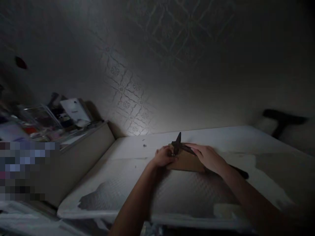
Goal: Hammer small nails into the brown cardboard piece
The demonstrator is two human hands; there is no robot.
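two grips (164,156), one brown board (188,162), one dark T-shaped object (283,118)

Two bare hands are shown, the left hand (163,156) just below the centre at six o'clock and the right hand (213,159) toward four o'clock. Slender fingers and narrow wrists can be made out, though nails and finer skin detail are blurred by the dim light. The left forearm (136,200) is seen bare as far as the lower edge, between six and seven o'clock, broadening from the wrist. The right forearm (246,193) is similarly tapered and bare, its outer end lost in shadow toward four o'clock, where any sleeve cannot be distinguished.
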